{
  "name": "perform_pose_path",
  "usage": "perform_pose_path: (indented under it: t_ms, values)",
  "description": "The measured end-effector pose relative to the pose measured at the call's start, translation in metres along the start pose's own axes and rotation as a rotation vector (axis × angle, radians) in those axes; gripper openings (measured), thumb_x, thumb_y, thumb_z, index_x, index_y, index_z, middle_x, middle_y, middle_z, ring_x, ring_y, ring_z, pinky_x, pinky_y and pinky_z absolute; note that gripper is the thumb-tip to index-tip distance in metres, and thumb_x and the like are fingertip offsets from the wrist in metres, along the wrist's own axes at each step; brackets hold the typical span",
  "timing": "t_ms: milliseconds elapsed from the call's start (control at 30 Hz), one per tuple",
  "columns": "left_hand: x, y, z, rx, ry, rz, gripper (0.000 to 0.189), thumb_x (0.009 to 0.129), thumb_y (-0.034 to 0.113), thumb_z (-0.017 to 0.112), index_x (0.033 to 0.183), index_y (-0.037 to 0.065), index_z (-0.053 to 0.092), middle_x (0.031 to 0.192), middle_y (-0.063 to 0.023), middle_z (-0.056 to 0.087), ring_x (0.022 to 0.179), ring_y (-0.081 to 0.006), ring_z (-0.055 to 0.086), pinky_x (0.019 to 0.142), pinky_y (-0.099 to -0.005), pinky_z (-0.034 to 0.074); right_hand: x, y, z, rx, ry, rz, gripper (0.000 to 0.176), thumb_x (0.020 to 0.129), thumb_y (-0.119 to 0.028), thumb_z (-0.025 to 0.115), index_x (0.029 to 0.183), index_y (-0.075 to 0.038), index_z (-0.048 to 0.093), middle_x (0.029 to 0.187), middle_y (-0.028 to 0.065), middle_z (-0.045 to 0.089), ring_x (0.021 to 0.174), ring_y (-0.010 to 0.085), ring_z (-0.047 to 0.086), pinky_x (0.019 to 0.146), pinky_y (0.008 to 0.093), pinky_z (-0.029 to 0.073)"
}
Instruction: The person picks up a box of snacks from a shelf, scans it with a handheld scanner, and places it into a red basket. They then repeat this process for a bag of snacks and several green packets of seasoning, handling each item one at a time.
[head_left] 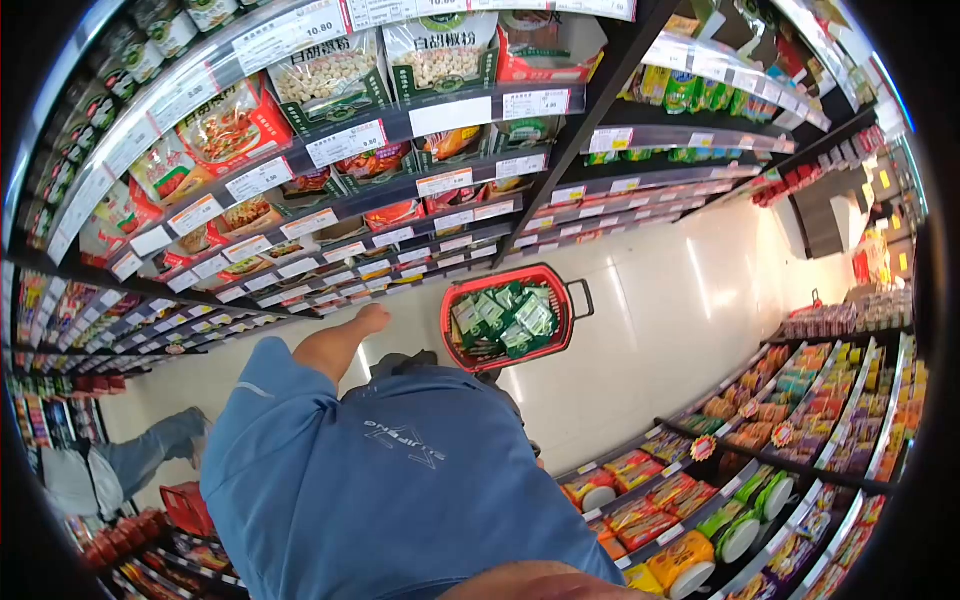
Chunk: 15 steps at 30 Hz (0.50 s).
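My left hand [372, 318] hangs in front of my blue shirt [400, 480], apart from the shelves and the basket. It looks rounded, but its fingers cannot be made out, and nothing shows in it. Just ahead of my feet, a red shopping basket [452, 345] stands on the floor with its dark handle [585, 300] folded out to the right. Several green-and-white packets [505, 315] fill it. Only a small patch of skin, perhaps my right hand [540, 463], shows at the shirt's right edge; my body hides the rest.
Ahead and to the left rise shelves of seasoning packets [235, 125] with price labels. Snack shelves [640, 510] line the right side. A person in jeans [165, 445] is at the left, near another red basket [187, 508]. Pale glossy floor [650, 330] runs between the shelves.
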<state>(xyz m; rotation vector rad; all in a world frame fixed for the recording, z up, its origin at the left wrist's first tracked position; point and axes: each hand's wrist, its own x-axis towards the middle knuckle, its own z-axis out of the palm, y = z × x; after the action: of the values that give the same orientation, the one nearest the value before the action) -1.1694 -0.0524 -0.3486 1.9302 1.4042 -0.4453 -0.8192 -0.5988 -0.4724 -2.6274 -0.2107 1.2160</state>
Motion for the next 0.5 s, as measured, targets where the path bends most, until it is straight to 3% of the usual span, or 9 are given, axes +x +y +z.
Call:
perform_pose_path:
  t_ms: [67,100,167,233,300,500]
  values:
    - [-0.016,0.010,-0.007,-0.083,0.001,-0.077,0.031,0.083,0.032,0.054,0.086,0.008,0.073,0.093,-0.0194,0.070,0.090,-0.0365,0.066,0.084,-0.0446,0.052,0.037,0.012,-0.009,-0.222,-0.149,0.007,0.052,0.065,-0.037,0.077,0.085,0.010,0.069,0.085,0.0249,0.070,0.091,0.0347,0.069,0.079,0.0427,0.051]
    - [-0.024,0.019,-0.008,-0.090,0.020,-0.086,0.031,0.083,0.032,0.054,0.086,0.008,0.073,0.093,-0.0194,0.070,0.090,-0.0365,0.066,0.084,-0.0446,0.052,-0.013,-0.049,-0.064,-0.227,-0.151,-0.014,0.052,0.065,-0.037,0.077,0.085,0.010,0.069,0.085,0.0249,0.070,0.091,0.0347,0.069,0.079,0.0427,0.051]
    - [-0.036,0.039,0.005,-0.320,0.025,-0.184,0.031,0.084,0.032,0.054,0.089,0.008,0.073,0.093,-0.0187,0.070,0.091,-0.0357,0.066,0.084,-0.0439,0.052,-0.044,-0.135,-0.134,-0.118,-0.032,-0.058,0.035,0.069,-0.028,0.077,0.076,0.006,0.069,0.074,0.0192,0.068,0.071,0.0324,0.068,0.066,0.0441,0.052]
    - [-0.039,0.052,0.019,-0.308,0.021,-0.162,0.031,0.085,0.033,0.054,0.090,0.008,0.073,0.094,-0.0183,0.070,0.091,-0.0353,0.066,0.084,-0.0437,0.052,-0.025,-0.169,-0.168,0.217,-0.228,-0.114,0.020,0.074,-0.009,0.076,0.069,-0.004,0.057,0.055,0.0056,0.051,0.038,0.0204,0.049,0.039,0.0377,0.043]
    - [-0.047,0.068,0.027,-0.295,0.023,-0.146,0.031,0.085,0.033,0.055,0.090,0.008,0.073,0.094,-0.0180,0.070,0.091,-0.0349,0.066,0.084,-0.0434,0.052,-0.008,-0.208,-0.194,0.387,-0.166,0.098,0.020,0.075,-0.010,0.075,0.072,0.000,0.057,0.055,0.0065,0.052,0.039,0.0209,0.050,0.038,0.0360,0.044]
    - [-0.068,0.098,0.035,-0.279,0.165,-0.035,0.030,0.085,0.033,0.054,0.088,0.009,0.073,0.093,-0.0172,0.070,0.090,-0.0353,0.066,0.083,-0.0447,0.051,0.034,-0.274,-0.242,0.359,-0.191,-0.083,0.016,0.077,-0.011,0.072,0.075,-0.002,0.059,0.055,0.0056,0.051,0.040,0.0194,0.050,0.038,0.0349,0.044]
